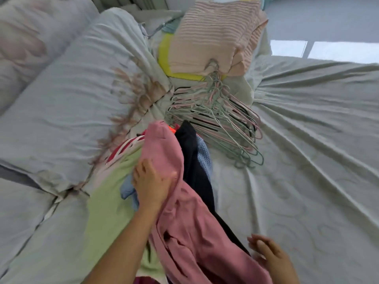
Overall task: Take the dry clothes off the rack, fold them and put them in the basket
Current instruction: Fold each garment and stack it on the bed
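Head view. Quilt (61, 89) bunched at left. Loose pile on the bed: green garment (108, 201), then pink garment (184, 232), crumpled, draped over the pile toward the near edge, dark garment (194, 160) just beside it. Left hand (151, 183) on the pink garment, fingers curled, gripping a fold. Hangers (215, 124) heaped beyond. Yellow basket (164, 52) farther back, folded striped cloth (211, 37) on top. Right hand (272, 257) low, fingers loosely straight, together, touching the pink garment's edge.
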The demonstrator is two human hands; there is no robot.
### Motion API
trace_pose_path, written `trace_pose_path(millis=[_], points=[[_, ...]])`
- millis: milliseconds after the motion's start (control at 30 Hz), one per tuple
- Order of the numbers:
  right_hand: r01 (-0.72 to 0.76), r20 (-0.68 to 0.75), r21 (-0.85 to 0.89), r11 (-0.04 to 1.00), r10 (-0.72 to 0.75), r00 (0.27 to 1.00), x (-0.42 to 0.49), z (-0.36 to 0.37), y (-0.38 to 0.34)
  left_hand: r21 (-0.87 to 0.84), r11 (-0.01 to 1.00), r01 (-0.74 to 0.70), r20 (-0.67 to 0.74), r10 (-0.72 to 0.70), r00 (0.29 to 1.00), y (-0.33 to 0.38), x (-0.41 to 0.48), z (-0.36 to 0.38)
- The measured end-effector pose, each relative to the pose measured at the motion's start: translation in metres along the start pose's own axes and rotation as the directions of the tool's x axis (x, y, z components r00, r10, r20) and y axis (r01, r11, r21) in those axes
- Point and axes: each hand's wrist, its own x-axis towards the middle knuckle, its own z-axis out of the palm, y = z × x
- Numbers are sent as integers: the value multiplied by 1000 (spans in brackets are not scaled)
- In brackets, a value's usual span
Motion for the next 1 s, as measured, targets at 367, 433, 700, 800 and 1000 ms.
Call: trace_pose_path(millis=[367, 433, 700, 800, 1000], points=[[103, 80, 52, 993, -107, 991, 15, 133, -80, -53, 989, 139, 154, -129, 980, -41, 43, 24], [125, 115, 15, 992, -126, 985, 25, 148, -93, -127, 966, 227, 162, -205, 965, -43, 49, 21], [278, 314, -147, 949, -221, 923, 35, 226, -101, -326, 887, 327, 247, -253, 935, -64, 99, 17], [340, 390, -143, 929, -263, 882, 9, 232, -103, -526, 758, 385, 426, -157, 891, -60, 118, -2], [154, 431, 100, 983, -182, 884, -38, 173, -123, -667, 560, 492, 690, 215, 691, 30, 94, -61]])
